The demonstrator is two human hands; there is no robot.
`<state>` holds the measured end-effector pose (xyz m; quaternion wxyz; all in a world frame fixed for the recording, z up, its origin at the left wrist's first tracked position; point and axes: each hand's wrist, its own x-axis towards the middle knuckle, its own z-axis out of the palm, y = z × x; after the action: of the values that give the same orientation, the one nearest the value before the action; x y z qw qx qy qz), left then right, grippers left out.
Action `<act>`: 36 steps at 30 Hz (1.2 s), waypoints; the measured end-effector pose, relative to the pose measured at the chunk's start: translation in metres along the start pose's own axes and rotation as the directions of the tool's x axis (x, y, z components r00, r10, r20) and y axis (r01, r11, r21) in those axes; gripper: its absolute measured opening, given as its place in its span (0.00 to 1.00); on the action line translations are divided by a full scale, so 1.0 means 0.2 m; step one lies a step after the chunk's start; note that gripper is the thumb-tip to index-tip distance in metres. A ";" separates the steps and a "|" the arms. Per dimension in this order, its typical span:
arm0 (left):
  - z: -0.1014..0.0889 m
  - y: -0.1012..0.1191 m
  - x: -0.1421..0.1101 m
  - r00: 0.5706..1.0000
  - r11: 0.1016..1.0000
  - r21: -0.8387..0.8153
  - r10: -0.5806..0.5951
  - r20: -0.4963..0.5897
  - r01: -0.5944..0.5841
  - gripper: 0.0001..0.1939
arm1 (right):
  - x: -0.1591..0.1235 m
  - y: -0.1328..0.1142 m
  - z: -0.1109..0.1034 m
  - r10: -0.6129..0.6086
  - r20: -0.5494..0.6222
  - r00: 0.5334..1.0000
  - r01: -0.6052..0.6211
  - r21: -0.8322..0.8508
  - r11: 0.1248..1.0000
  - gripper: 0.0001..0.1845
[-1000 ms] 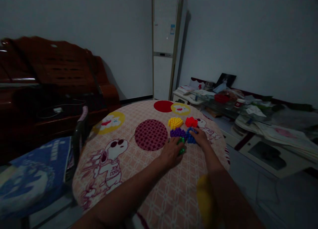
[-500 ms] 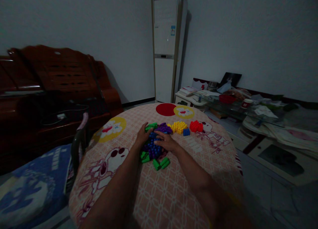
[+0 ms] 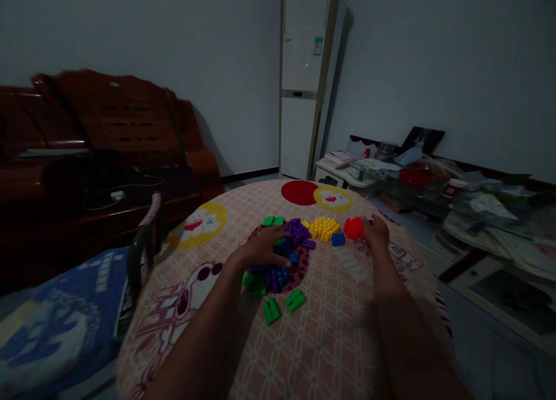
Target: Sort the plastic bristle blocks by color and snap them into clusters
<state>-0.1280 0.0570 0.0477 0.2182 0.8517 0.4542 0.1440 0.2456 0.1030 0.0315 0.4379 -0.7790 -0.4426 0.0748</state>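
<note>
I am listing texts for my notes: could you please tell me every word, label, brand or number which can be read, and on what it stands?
None can be read for certain.
Blue sticker on the tall white appliance: too small.
Light marks on the blue chair cover: blurred.
Marking on the red cup: too small.
Print on the tablecloth: unclear.

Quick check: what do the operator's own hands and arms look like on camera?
Left hand and right hand are both ungloved, with five-fingered human shapes. Both forearms are bare to the picture's edge: no sleeves, watch or cables show. It's too dim for finer markings.
</note>
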 end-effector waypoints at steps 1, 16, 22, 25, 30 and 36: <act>0.02 0.04 -0.01 0.998 0.999 0.045 0.000 0.067 -0.003 0.48 | 0.02 0.01 0.02 0.000 0.051 0.999 0.002 -0.034 0.999 0.33; 0.05 -0.30 0.04 0.802 0.875 -0.002 -0.444 -0.401 0.483 0.34 | -0.44 -0.38 0.45 -0.537 0.641 0.549 0.130 0.569 0.812 0.38; 0.05 -0.33 0.07 0.739 0.872 -0.335 -0.483 -0.470 0.357 0.26 | -0.68 -0.51 0.41 -0.661 0.689 0.297 0.067 0.676 0.734 0.38; 0.03 -0.29 0.08 0.787 0.841 -0.505 -0.440 -0.432 0.193 0.29 | -0.71 -0.57 0.34 -0.763 0.624 0.171 0.100 0.759 0.643 0.29; -0.01 -0.15 0.05 0.912 0.920 -0.390 -0.194 -0.360 0.042 0.30 | -0.51 -0.55 0.20 -0.716 0.586 0.380 0.274 0.668 0.692 0.22; -0.02 -0.01 0.03 0.986 0.986 0.010 -0.164 -0.017 0.164 0.33 | -0.18 -0.31 0.04 -0.304 0.544 0.782 0.514 -0.287 0.809 0.08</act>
<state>-0.1282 0.0643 0.0494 0.2206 0.8115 0.5253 0.1298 0.1817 0.0946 0.0645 0.1437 -0.6934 -0.7029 0.0663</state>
